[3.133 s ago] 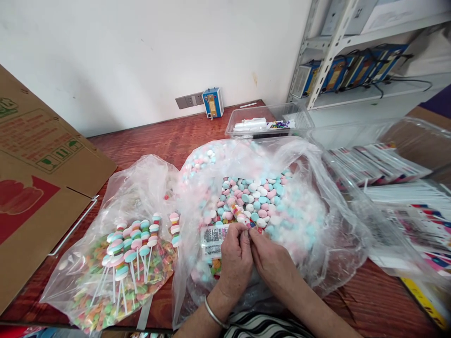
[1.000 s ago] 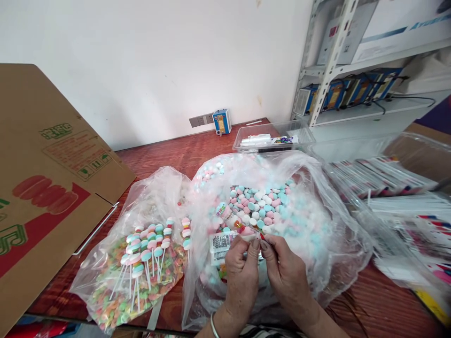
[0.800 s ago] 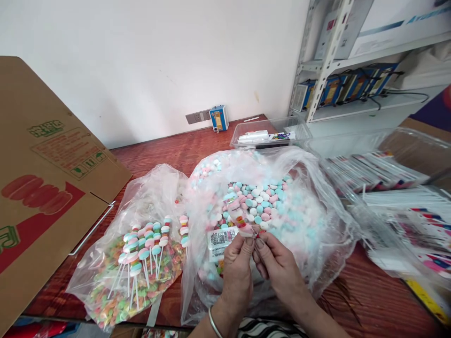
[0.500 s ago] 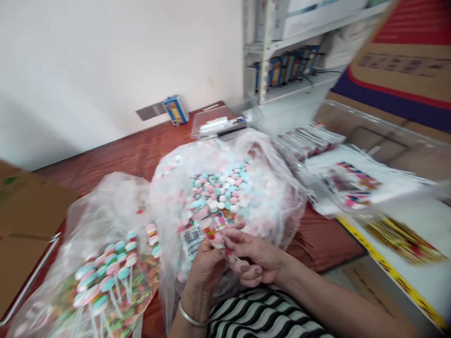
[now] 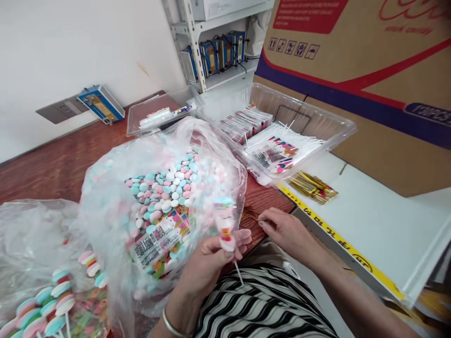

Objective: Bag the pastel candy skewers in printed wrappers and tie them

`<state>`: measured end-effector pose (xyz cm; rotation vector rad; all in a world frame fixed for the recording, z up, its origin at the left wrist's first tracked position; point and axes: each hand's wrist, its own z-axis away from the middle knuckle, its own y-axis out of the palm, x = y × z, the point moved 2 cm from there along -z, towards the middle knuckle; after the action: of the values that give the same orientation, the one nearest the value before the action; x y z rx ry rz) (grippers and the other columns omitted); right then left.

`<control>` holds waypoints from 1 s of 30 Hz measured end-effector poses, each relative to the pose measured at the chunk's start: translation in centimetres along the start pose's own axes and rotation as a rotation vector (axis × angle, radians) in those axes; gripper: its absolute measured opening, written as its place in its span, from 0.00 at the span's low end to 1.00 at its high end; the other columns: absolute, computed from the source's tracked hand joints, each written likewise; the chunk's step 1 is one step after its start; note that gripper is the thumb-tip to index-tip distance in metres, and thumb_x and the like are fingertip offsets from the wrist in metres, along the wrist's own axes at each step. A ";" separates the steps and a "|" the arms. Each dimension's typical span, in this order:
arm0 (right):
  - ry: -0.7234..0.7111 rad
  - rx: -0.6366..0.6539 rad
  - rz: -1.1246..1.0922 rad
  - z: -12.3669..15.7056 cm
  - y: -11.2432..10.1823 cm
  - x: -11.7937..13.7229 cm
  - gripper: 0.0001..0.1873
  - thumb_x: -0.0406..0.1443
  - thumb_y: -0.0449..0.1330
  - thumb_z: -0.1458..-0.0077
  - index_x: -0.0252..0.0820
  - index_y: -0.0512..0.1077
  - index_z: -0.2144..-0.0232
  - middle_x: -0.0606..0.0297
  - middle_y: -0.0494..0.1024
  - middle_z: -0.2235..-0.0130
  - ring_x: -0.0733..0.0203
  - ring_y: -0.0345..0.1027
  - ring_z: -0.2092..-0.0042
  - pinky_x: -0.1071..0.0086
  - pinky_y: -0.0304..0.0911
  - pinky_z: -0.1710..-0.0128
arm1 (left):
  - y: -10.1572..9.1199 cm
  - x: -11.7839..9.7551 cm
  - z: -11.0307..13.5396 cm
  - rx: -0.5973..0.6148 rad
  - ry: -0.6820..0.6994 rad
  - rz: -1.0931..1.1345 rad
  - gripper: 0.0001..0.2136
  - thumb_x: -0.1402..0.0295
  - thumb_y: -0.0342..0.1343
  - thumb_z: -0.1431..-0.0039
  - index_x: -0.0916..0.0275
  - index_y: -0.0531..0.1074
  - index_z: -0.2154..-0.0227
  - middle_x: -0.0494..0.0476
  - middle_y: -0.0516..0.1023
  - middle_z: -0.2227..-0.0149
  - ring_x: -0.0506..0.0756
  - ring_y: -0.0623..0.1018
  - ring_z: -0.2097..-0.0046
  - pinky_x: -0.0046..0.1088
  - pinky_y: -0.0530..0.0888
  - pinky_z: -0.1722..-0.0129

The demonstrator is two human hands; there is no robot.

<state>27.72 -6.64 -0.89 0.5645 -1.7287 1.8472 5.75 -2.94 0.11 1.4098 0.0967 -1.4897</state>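
My left hand (image 5: 207, 263) is closed around a candy lollipop (image 5: 227, 241), held upright in a clear printed wrapper with its white stick pointing down. At the table's edge, my right hand (image 5: 282, 230) has its thumb and fingertips drawn together beside thin brownish ties (image 5: 251, 213). Whether a tie is between those fingertips is too small to tell. Left of the hands, a clear plastic bag (image 5: 225, 159) holds pink, blue and white candies (image 5: 172, 188). Printed wrappers (image 5: 158, 241) lie on top of the candies.
Stacked candy lollipops (image 5: 52, 305) lie at lower left on a bag of gummy pieces (image 5: 91, 307). A clear tray (image 5: 338, 126) at the back holds wrappers and white sticks. Gold ties (image 5: 313, 188) lie beside it. A large cardboard box (image 5: 380, 159) stands at right.
My right hand has left the lollipop and moved right to the ties at the table's edge. My left hand still holds the lollipop, now more upright. The camera has turned right.
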 end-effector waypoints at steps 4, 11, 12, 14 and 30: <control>-0.048 0.025 0.169 0.5 2.1 0.1 0.09 0.31 0.52 0.39 0.44 0.72 0.65 0.65 0.74 0.65 0.62 0.69 0.64 0.70 0.59 0.64 | -0.7 0.5 -0.9 -0.141 -0.054 -0.120 0.06 0.65 0.65 0.49 0.62 0.81 0.73 0.64 0.79 0.49 0.66 0.69 0.40 0.49 0.54 0.36; -0.123 0.015 0.333 -0.2 3.2 0.6 0.09 0.30 0.54 0.39 0.44 0.73 0.68 0.64 0.71 0.66 0.62 0.67 0.65 0.71 0.57 0.68 | -1.9 -0.2 -0.9 -0.324 0.029 -0.130 0.07 0.64 0.66 0.50 0.63 0.81 0.73 0.64 0.82 0.56 0.62 0.74 0.46 0.41 0.61 0.40; -0.132 0.005 0.326 -0.4 3.3 0.5 0.10 0.29 0.53 0.39 0.43 0.72 0.70 0.65 0.70 0.66 0.62 0.66 0.65 0.71 0.57 0.68 | -1.9 -0.2 -0.9 -0.336 0.031 -0.116 0.08 0.63 0.66 0.50 0.64 0.81 0.73 0.63 0.82 0.58 0.61 0.77 0.50 0.40 0.65 0.43; -0.144 -0.012 0.267 -0.6 3.3 0.5 0.10 0.29 0.52 0.38 0.43 0.70 0.70 0.65 0.70 0.65 0.62 0.65 0.65 0.71 0.58 0.66 | -2.0 -0.4 -0.8 -0.362 0.039 -0.101 0.09 0.62 0.65 0.50 0.64 0.80 0.71 0.61 0.82 0.63 0.58 0.79 0.60 0.38 0.71 0.51; -0.281 -0.228 -0.497 -3.2 3.0 10.4 0.08 0.37 0.52 0.37 0.45 0.69 0.67 0.65 0.75 0.68 0.59 0.69 0.65 0.68 0.64 0.63 | -1.5 -5.4 -1.5 -0.712 0.516 -1.310 0.11 0.76 0.44 0.37 0.61 0.65 0.74 0.54 0.68 0.68 0.54 0.69 0.65 0.30 0.64 0.65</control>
<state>18.07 -2.49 3.15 1.0852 -1.7390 1.2532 4.52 1.98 2.95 1.0430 1.9619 -1.6781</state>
